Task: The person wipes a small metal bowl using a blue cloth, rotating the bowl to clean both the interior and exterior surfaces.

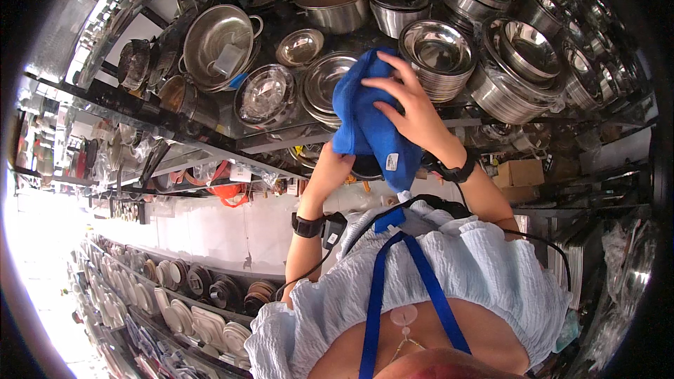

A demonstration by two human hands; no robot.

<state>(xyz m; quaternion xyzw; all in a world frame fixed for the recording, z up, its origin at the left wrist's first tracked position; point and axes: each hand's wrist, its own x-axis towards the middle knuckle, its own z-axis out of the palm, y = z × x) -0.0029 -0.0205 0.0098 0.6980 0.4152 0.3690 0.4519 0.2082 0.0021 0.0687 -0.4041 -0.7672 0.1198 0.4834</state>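
A blue cloth (363, 116) with a small white tag hangs bunched between my two hands, in front of a shelf of metal cookware. The fingers of my left hand (334, 168) go in under its lower left edge and grip it there; the cloth hides most of them. Over the cloth's upper right side, my right hand (418, 110) presses with bent, spread fingers. Whether something lies inside the cloth cannot be seen. Just behind it stands a stack of shallow steel bowls (324, 84), partly covered by the cloth.
Stacked steel bowls (438, 58) and larger steel basins (516, 84) stand on the right of the shelf (279, 139). A lidded pot (334, 2) is at the back, a two-handled colander (218, 45) at the left. Plates (208, 323) fill a rack at lower left.
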